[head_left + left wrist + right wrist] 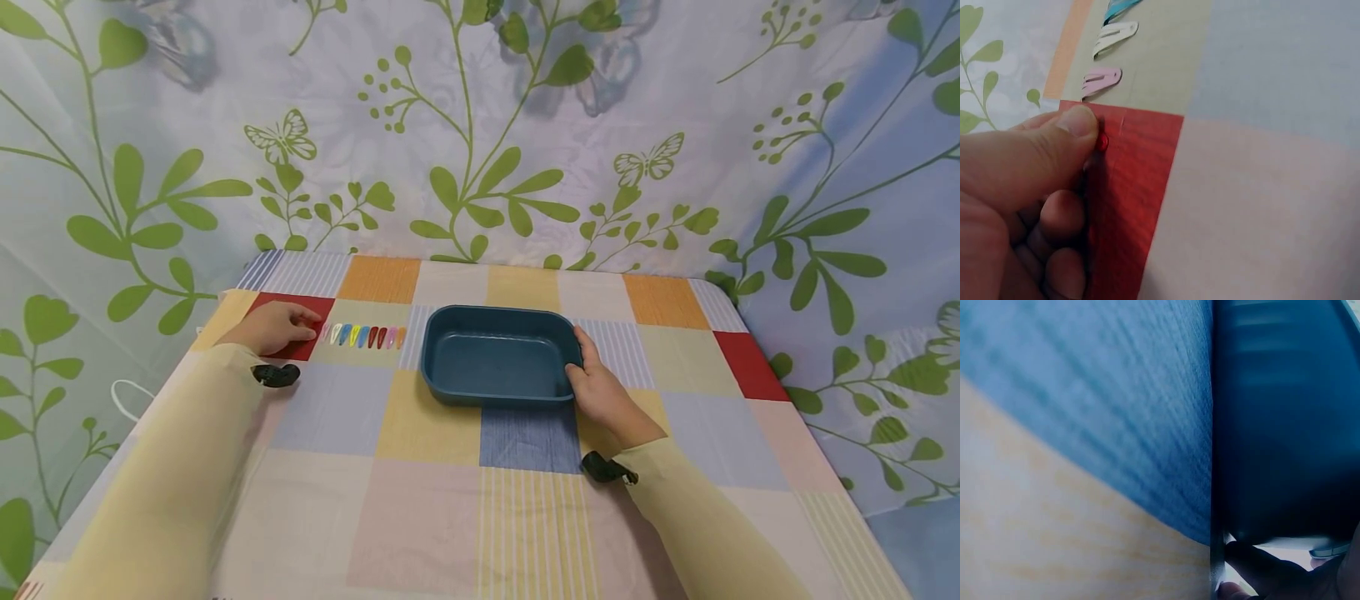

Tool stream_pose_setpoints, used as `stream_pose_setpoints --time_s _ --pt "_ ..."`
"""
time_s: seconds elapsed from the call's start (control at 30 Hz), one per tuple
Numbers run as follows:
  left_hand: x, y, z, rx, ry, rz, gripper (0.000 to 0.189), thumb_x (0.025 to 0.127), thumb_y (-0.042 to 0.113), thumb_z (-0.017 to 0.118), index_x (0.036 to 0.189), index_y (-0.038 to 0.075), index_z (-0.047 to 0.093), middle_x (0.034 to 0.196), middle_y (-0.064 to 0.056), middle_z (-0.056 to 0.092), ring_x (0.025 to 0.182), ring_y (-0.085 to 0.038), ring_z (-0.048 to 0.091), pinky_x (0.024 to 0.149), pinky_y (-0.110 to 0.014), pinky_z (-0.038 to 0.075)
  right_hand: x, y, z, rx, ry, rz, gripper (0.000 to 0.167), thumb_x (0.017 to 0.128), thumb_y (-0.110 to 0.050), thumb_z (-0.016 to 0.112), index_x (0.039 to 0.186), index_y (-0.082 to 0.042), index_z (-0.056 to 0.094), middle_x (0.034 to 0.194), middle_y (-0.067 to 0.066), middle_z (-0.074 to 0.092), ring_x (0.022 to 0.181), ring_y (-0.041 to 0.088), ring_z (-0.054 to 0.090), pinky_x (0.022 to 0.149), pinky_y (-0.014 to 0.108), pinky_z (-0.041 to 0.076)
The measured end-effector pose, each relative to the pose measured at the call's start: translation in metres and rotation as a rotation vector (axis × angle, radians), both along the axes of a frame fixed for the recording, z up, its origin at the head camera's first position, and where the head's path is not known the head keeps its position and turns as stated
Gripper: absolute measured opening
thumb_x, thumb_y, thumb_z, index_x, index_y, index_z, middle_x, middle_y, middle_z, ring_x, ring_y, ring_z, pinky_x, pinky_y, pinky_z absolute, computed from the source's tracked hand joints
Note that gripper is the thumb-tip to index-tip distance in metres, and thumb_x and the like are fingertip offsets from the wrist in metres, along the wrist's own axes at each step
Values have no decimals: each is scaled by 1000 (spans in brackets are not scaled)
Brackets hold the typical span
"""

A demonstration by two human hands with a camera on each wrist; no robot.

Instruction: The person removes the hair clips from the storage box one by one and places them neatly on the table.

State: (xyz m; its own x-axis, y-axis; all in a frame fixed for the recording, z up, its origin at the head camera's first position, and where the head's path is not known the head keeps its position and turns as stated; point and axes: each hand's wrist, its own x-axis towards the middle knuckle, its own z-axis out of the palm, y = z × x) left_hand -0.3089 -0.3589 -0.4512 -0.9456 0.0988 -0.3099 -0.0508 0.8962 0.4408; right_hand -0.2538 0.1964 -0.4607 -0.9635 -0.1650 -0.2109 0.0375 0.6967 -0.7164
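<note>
Snap hair clips (pixel 366 337) of several colours lie in a row on the patchwork cloth. At the row's left end, my left hand (pixel 279 327) is over a red cloth square. Its thumb and finger pinch a small glossy red hair clip (pixel 1102 142), mostly hidden by the thumb. Beyond the thumb lie a pink clip (pixel 1101 82) and a white clip (pixel 1116 37). A dark teal rectangular tray (pixel 498 402) stands on the cloth with nothing inside. My right hand (pixel 597 385) grips its right end, thumb over the rim and fingers along the outer wall.
The patchwork cloth (pixel 427 517) covers the table. A leaf-patterned curtain (pixel 517 133) hangs along the back and both sides. A white cord (pixel 123 398) loops off the left edge. Dark wrist cameras (pixel 276 375) sit beneath both wrists.
</note>
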Motion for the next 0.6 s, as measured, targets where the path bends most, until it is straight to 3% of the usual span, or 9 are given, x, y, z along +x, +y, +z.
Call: stream_pose_setpoints --time_s 0.2,0.6 --pt "-1 -5 -3 -21 38 -49 45 106 28 62 146 9 62 139 -23 65 123 -38 55 108 -60 45 0 0 0 -7 6 4 69 112 -26 31 170 -22 -6 174 24 16 159 48 20 126 67 19" --pt "3 -1 -1 25 5 -9 45 105 29 64 145 10 62 133 -22 64 118 -37 54 100 -54 49 0 0 -1 0 9 0 69 112 -25 31 170 -22 -5 173 26 18 158 49 22 126 66 20"
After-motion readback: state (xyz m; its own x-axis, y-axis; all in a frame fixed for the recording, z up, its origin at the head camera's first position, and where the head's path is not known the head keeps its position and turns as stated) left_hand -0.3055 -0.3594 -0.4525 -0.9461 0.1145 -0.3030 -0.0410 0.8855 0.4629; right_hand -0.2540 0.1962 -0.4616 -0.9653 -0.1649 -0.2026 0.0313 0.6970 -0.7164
